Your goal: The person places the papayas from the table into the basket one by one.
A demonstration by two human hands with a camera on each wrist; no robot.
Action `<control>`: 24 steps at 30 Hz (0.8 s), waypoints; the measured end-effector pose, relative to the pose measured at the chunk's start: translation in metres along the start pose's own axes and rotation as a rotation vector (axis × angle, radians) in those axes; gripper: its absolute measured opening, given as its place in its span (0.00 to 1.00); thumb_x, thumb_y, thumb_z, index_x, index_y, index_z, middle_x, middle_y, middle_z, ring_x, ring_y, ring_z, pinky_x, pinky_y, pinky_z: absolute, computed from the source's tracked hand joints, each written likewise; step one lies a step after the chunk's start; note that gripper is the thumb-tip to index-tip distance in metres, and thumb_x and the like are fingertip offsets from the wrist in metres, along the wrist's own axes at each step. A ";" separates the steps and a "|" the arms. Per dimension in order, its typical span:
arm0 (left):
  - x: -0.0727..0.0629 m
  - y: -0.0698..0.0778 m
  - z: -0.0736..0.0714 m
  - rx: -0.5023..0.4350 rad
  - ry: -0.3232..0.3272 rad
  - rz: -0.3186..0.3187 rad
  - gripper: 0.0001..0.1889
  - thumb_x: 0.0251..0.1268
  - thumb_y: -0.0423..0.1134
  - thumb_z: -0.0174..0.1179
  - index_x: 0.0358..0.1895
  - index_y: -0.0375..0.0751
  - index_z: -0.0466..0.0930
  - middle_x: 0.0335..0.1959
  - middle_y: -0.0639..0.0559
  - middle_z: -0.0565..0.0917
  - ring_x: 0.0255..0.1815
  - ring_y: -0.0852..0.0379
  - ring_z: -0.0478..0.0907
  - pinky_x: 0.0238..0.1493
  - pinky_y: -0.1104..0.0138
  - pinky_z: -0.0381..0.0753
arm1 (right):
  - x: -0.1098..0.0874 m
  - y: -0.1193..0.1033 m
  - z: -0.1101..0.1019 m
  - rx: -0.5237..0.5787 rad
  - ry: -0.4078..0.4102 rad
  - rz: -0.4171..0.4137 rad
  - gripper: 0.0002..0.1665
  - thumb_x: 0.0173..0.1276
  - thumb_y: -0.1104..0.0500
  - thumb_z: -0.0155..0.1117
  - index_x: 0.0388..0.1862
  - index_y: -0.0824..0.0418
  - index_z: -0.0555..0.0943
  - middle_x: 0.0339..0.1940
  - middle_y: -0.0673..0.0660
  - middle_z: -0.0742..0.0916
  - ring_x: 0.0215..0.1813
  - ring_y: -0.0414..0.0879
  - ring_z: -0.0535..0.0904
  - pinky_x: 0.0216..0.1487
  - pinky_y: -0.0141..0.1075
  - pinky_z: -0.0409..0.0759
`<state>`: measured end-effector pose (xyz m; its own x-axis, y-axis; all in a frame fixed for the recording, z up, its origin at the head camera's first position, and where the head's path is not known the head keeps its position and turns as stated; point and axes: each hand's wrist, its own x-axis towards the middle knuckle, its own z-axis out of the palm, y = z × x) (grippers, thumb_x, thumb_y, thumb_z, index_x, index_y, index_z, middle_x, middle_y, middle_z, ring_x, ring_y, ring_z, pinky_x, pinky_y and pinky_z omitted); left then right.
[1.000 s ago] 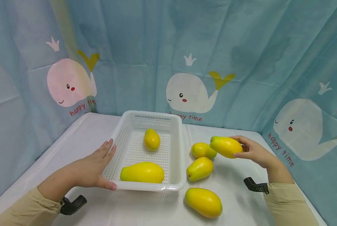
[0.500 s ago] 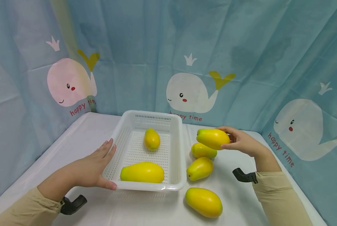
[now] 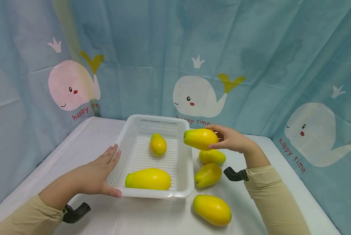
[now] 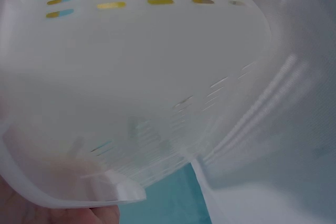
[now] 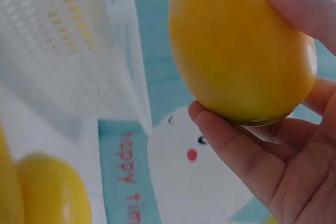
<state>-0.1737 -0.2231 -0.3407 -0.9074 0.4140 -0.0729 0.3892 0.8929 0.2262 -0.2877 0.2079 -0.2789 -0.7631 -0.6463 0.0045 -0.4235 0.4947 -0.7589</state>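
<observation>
My right hand (image 3: 233, 140) grips a yellow papaya (image 3: 200, 138) with a green tip by its right end, thumb on the near side and fingers behind. The papaya (image 5: 239, 51) hangs in the air, its tip overlapping the right rim of a white perforated plastic basket (image 3: 146, 193). My left hand (image 3: 90, 176) lies spread against the basket's left front corner, fingers along the left rim and thumb at the front edge. Inside the basket lie one papaya (image 3: 158, 145) toward the back and a longer one (image 3: 148, 179) along the front. The left wrist view mostly shows the basket wall (image 4: 121, 61).
Right of the basket, on the white tabletop (image 3: 152, 218), are three more papayas: one at the back (image 3: 213, 157), one in the middle (image 3: 208, 175) and one in front (image 3: 212, 210). A blue whale-print curtain (image 3: 146, 65) surrounds the table.
My right hand has carried its papaya leftward and slightly up, from right of the loose papayas to the basket's right rim. The left hand and basket have stayed still.
</observation>
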 end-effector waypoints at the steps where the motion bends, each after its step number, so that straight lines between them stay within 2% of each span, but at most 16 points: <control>1: 0.000 0.000 0.000 0.000 0.002 0.001 0.71 0.25 0.80 0.56 0.70 0.29 0.44 0.72 0.34 0.37 0.71 0.35 0.38 0.61 0.40 0.52 | 0.003 -0.002 0.002 -0.006 -0.004 -0.005 0.36 0.56 0.53 0.69 0.63 0.51 0.66 0.51 0.55 0.76 0.48 0.53 0.74 0.50 0.41 0.76; 10: 0.001 0.000 0.000 0.004 -0.001 0.008 0.72 0.25 0.80 0.56 0.70 0.27 0.44 0.72 0.33 0.38 0.71 0.35 0.38 0.62 0.41 0.51 | 0.031 -0.023 0.017 -0.074 -0.054 -0.059 0.35 0.55 0.54 0.70 0.61 0.51 0.68 0.52 0.53 0.76 0.47 0.49 0.76 0.51 0.41 0.76; 15: 0.000 0.001 -0.002 -0.009 -0.008 0.001 0.71 0.25 0.79 0.57 0.69 0.27 0.44 0.72 0.33 0.38 0.71 0.34 0.38 0.61 0.40 0.52 | 0.047 -0.033 0.027 -0.088 -0.088 -0.086 0.34 0.56 0.52 0.69 0.61 0.47 0.68 0.52 0.50 0.76 0.47 0.48 0.76 0.50 0.39 0.76; 24: 0.002 -0.001 0.000 0.008 -0.003 0.013 0.71 0.26 0.79 0.57 0.69 0.27 0.43 0.72 0.32 0.39 0.71 0.34 0.39 0.61 0.40 0.53 | 0.070 -0.046 0.046 -0.133 -0.127 -0.084 0.33 0.56 0.51 0.69 0.61 0.45 0.68 0.50 0.46 0.77 0.47 0.44 0.75 0.49 0.37 0.76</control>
<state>-0.1753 -0.2229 -0.3414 -0.9020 0.4256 -0.0729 0.4017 0.8890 0.2196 -0.2989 0.1131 -0.2734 -0.6583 -0.7524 -0.0238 -0.5507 0.5029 -0.6663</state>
